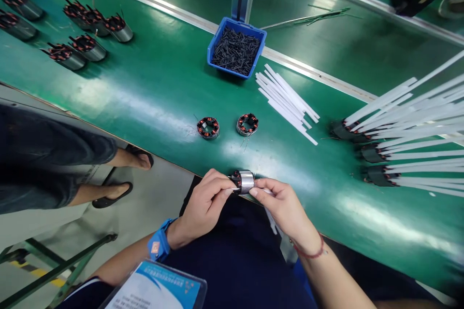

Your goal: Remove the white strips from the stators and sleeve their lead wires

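Note:
At the front edge of the table, a motor stator (246, 181) with a silver metal body lies on its side between my hands, its dark, wire-wound end facing left. My left hand (207, 203) pinches at that end, where a short bit of white strip shows at thumb and forefinger. On the opposite side, my right hand (284, 205) is closed on white strips (270, 221) at the stator's right end, and their tails hang down below the palm. The fingers partly hide both ends of the stator.
Two thin stator rings (208, 128) lie ahead. Beyond are a blue bin (258, 53) of short black pieces and loose white strips (286, 99). Stators (380, 175) with long white strips stand right; several others (89, 48) stand far left. Another person's legs (83, 193) are left.

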